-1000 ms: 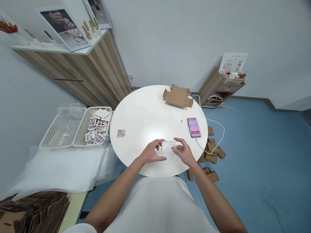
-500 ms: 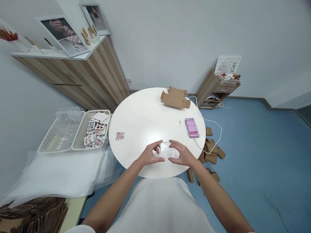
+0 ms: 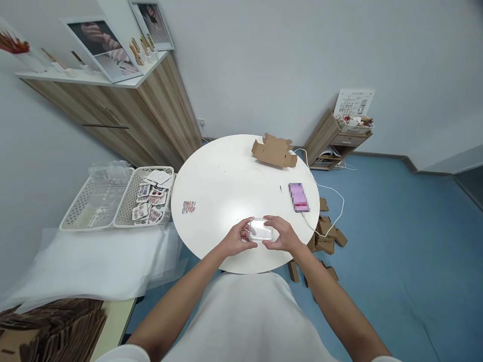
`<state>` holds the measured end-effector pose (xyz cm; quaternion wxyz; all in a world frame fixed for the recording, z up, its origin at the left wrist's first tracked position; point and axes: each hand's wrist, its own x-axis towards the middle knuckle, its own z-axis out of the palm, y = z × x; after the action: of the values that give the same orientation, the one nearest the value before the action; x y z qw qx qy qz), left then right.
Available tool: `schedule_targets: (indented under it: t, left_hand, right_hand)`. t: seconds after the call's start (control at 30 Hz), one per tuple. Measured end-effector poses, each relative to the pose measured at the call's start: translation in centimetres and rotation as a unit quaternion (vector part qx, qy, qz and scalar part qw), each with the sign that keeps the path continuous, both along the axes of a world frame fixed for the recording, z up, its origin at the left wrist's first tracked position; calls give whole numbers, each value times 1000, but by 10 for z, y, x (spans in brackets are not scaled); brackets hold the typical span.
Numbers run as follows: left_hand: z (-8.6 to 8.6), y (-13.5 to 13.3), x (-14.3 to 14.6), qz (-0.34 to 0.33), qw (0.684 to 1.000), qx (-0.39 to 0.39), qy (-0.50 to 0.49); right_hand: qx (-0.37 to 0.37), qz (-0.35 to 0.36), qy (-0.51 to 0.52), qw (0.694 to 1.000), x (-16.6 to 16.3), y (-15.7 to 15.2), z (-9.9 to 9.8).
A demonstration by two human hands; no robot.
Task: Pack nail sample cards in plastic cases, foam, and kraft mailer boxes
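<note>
Both my hands hold a small clear plastic case (image 3: 260, 230) over the near edge of the round white table (image 3: 226, 186). My left hand (image 3: 237, 239) grips its left side with curled fingers. My right hand (image 3: 282, 235) pinches its right side and top edge. A small set of press-on nails (image 3: 188, 206) lies on the table to the left, apart from my hands.
A flat brown cardboard box (image 3: 274, 151) sits at the table's far side. A phone (image 3: 298, 197) with a white cable lies at the right. Two white baskets (image 3: 116, 198) stand to the left, one with nail cards. Cardboard pieces (image 3: 326, 240) litter the blue floor.
My hands have drawn closer together on the clear case, and the right hand now closes over its top edge. The case sits a little flatter between my fingers.
</note>
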<state>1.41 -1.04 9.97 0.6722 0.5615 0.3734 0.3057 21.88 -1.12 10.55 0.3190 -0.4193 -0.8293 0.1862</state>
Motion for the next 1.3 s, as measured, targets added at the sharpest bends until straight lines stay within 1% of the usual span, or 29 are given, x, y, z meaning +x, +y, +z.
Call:
schedule_targets:
  t: [0.1,0.17,0.27,0.33,0.4,0.47,0.53,0.57,0.63,0.7,0.8,0.9,0.97,1.0,1.03,1.1,1.2,1.3]
  left_hand:
    - [0,0,-4,8,998,-44,-37]
    - [-2,-1,-6,28,995,-77,-58]
    - [-5,-4,-9,53,990,-115,-63]
    - [-6,-6,-10,61,989,-126,-53]
    - [-8,-9,-12,66,989,-129,-38]
    - [-9,-12,-13,65,990,-126,-23]
    - [-11,-16,-15,58,991,-121,-14]
    - [-13,-18,-15,55,991,-118,-13]
    - [-15,-21,-16,51,992,-113,-15]
    - [-18,-23,-15,46,993,-109,-19]
    - [-23,-24,-14,45,993,-106,-21]
    - [-30,-24,-14,60,993,-102,-14]
    - [-37,-24,-13,75,992,-102,-6]
    - [-42,-25,-13,83,991,-104,-1]
    - [-47,-25,-13,93,990,-108,6]
    - [-59,-27,-11,112,986,-121,24]
    - [-78,-30,-6,137,978,-144,60]
    - [-95,-31,0,159,969,-148,120]
  right_hand:
    - [-12,-13,24,1000,0,0,0]
    - [-12,-16,36,999,0,-1,-2]
    - [-28,-14,45,999,1,-3,-3]
    - [-65,-17,46,997,2,-4,-1]
    - [-127,-29,48,990,2,-3,2]
    - [-195,-57,68,977,1,0,4]
    - [-258,-101,122,953,-4,4,5]
    - [-288,-127,159,936,-7,6,4]
    - [-346,-168,231,894,-14,9,1]
    - [-393,-190,286,853,-20,11,-4]
    - [-440,-202,342,806,-25,13,-12]
    - [-462,-216,366,778,-24,11,-19]
    - [-450,-232,374,777,-22,4,-25]
    - [-438,-241,372,782,-21,-2,-29]
    - [-424,-248,362,792,-21,-8,-34]
    - [-402,-254,316,821,-22,-25,-48]
    - [-379,-240,229,864,-26,-48,-72]
    - [-339,-260,167,888,-31,-57,-91]
